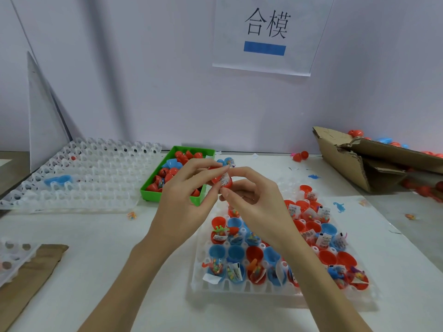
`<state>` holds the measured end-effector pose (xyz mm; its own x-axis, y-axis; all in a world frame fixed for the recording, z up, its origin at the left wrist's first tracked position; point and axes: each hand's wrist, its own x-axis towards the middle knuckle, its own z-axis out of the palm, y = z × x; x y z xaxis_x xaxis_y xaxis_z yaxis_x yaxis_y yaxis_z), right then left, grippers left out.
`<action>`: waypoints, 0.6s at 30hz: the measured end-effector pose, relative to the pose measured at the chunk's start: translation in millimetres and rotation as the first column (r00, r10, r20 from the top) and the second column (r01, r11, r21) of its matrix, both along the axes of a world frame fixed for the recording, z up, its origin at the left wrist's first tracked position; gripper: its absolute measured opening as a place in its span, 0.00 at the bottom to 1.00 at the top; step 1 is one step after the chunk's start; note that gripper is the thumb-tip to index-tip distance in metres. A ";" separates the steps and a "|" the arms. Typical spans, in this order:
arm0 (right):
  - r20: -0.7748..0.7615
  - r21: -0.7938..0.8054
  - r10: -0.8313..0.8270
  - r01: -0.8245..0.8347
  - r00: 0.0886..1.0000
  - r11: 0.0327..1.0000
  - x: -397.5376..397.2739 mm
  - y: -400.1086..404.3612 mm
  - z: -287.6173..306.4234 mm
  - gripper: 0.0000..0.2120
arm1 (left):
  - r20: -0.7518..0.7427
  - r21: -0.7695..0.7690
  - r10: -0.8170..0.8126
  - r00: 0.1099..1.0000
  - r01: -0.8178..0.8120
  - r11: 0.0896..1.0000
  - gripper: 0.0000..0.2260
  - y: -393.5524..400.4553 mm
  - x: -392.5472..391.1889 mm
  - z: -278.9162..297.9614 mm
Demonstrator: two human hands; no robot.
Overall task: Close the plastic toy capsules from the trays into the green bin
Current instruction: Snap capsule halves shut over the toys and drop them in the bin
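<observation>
close to us the tray (242,289) on the worktop holds open capsules. above it the left hand (189,200) and right hand (254,200) both pinch a red capsule (223,179), just beside the green bin (153,195). it looks light, hard and slippery, so squeeze the round halves.

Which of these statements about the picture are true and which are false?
1. Both hands hold a red capsule. True: left hand and right hand pinch it together.
2. The green bin is empty. False: it holds red and blue capsules.
3. The tray under the hands holds open capsule halves with toys. True.
4. The left tray is packed full. False: nearly all its pockets are bare.
5. A torn cardboard box lies at right. True.
</observation>
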<state>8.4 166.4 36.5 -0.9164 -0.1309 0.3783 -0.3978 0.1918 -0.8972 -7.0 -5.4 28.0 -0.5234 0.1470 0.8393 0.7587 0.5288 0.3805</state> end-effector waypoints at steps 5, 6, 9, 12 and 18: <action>-0.044 0.005 -0.055 0.056 0.997 0.998 1.4 -6.0 -1.8 0.11 | -0.031 0.004 0.061 0.998 -0.061 0.998 0.14 -1.5 -0.1 -1.5; -0.048 -0.025 -0.086 0.085 0.995 0.996 1.9 -6.6 -2.2 0.11 | -0.034 -0.002 0.048 0.998 -0.048 0.999 0.15 -0.7 0.5 -1.5; 0.041 -0.153 -0.119 0.124 0.992 0.980 4.8 -5.7 0.6 0.09 | 0.014 0.011 -0.057 0.998 0.057 0.998 0.21 2.1 2.8 -2.7; 0.183 -0.295 -0.057 0.111 0.981 0.949 7.4 -2.1 6.0 0.06 | 0.067 0.046 -0.114 0.991 0.111 0.993 0.19 2.9 3.6 -2.4; 0.237 -0.344 -0.061 0.143 0.970 0.928 8.6 1.4 8.5 0.05 | 0.009 -0.049 -0.069 0.998 0.070 0.996 0.13 6.5 6.9 1.6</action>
<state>17.1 167.8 44.9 -0.9823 0.0736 0.1720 -0.1803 -0.1271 -0.9754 -0.1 1.1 29.6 -0.5164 0.2244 0.8265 0.7917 0.4931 0.3607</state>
